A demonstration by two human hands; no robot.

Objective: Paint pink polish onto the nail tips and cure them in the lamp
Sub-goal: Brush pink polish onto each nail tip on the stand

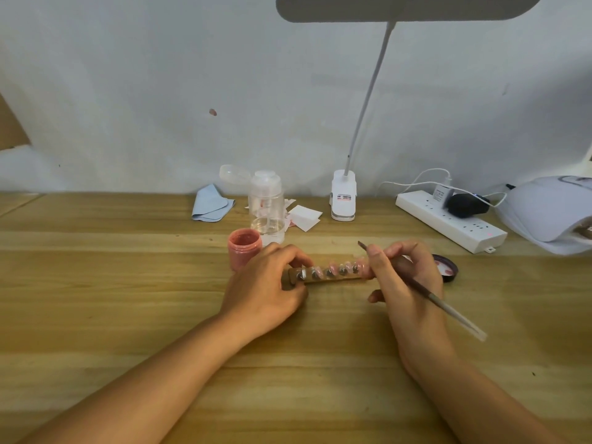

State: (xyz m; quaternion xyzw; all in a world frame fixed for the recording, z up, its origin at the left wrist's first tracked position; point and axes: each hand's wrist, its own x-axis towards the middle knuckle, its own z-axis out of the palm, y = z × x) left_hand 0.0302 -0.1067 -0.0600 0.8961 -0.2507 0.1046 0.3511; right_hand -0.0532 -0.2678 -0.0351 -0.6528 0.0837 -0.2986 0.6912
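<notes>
Bench (pixel 96 315): cure lamp (pixel 541 216) at the back right corner, right hand (pixel 403 302) nearer it. Left hand (pixel 269 283) pinches the holder's (pixel 333 279) left end; right hand grips the brush (pixel 455 315), fingers at the holder's right end. Holder lies mid-bench, long axis left-right.

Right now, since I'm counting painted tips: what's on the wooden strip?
A row of metal mounts carrying pink nail tips shows. The left hand and right hand cover both ends of the strip, hiding anything there.
</notes>
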